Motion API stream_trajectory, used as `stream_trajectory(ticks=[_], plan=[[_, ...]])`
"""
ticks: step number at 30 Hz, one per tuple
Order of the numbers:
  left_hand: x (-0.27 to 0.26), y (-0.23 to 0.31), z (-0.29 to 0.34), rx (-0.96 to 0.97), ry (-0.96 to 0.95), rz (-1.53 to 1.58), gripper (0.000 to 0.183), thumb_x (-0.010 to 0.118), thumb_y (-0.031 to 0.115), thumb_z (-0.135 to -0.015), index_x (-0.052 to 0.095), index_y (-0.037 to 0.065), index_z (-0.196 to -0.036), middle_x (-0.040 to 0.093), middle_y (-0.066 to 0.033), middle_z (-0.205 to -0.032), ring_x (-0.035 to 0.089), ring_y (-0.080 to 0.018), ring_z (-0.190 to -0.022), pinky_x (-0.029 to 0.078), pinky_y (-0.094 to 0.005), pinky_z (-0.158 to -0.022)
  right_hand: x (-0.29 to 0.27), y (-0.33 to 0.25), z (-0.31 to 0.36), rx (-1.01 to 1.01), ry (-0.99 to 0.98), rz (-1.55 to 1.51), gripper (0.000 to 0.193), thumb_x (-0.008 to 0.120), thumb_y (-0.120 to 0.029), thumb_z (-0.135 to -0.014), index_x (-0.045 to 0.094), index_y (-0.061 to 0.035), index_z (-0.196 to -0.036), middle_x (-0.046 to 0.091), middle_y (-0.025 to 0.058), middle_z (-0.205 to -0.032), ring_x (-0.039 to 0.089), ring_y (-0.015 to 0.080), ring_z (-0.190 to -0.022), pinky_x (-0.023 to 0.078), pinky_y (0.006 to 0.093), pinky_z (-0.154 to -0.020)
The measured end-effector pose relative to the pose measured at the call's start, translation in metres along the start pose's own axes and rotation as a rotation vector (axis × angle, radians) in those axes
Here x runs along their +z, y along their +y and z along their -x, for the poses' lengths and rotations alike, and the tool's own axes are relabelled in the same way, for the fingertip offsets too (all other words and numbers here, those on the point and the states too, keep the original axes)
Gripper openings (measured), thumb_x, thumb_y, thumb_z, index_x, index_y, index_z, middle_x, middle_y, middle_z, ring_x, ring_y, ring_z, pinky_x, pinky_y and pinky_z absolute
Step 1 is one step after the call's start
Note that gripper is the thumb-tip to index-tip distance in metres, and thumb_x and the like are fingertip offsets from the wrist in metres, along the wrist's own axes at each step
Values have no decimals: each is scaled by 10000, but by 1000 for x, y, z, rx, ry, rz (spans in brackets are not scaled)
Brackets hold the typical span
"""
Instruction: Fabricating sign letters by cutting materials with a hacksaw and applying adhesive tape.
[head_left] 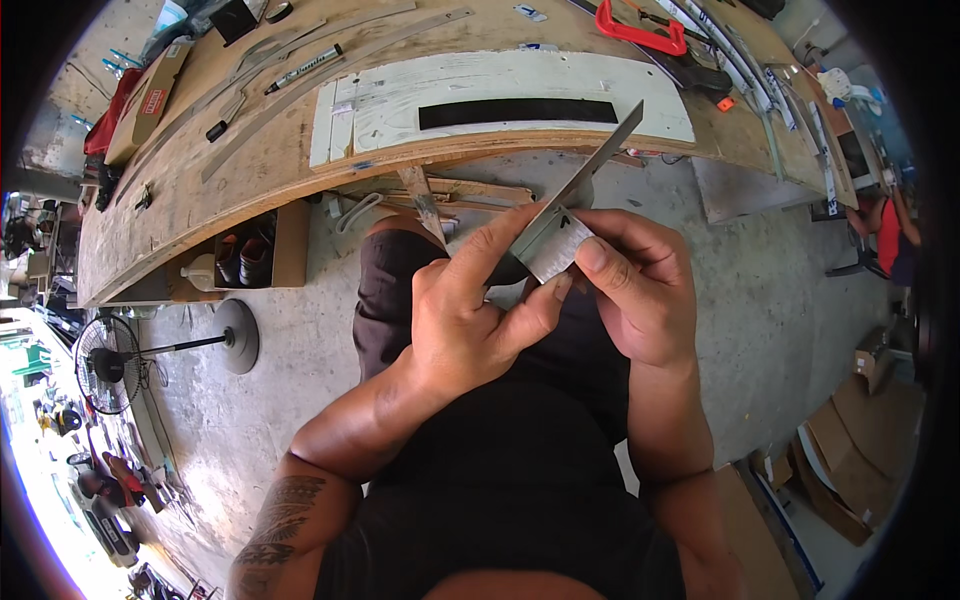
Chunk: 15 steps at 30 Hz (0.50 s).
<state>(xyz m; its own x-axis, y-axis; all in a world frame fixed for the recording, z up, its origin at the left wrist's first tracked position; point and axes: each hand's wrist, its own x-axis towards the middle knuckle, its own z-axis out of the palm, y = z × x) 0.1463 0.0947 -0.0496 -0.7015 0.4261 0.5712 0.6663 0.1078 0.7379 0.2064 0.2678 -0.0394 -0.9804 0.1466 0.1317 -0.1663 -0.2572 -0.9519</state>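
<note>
My left hand (465,315) is closed, its index finger along the lower end of a thin, straight steel blade (600,155) that slants up and right. Against the blade's lower end sits a small silver metal block (560,250) with a brushed face and a black pen mark. My right hand (645,285) pinches this block with its thumb on the face, the other fingers curled behind. The left thumb touches the block's lower edge. How the blade and block meet behind my fingers is hidden. Both are held up above my lap, in front of the workbench.
Across the wooden workbench (255,170) lies a white board (390,95) with a black strip (515,113). A marker (303,70), long metal strips and a red clamp (640,35) are also there. A fan (110,365) stands left; cardboard (850,450) leans at right, and another person (890,235) is far right.
</note>
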Motion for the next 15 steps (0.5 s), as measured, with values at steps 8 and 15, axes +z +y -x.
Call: stream_trajectory(ticks=[8,15], plan=[[3,1,4,-11,-1,-3,545,826,157,-818,620,-11,-1294,742,-169,-1057,767,-256,-881,602,-310,-734,-4,3,2,-25,-18,-67,258,677,-93,-983,679,83,-1172,723,78,-965,668,95,-865,549,229,-734],[5,0,5,-28,8,35,546,825,148,-817,619,-17,-1295,745,-168,-1052,767,-246,-880,598,-306,-742,-1,5,3,-10,1,-94,276,669,-103,-991,668,91,-1187,723,83,-955,673,101,-846,559,227,-709]])
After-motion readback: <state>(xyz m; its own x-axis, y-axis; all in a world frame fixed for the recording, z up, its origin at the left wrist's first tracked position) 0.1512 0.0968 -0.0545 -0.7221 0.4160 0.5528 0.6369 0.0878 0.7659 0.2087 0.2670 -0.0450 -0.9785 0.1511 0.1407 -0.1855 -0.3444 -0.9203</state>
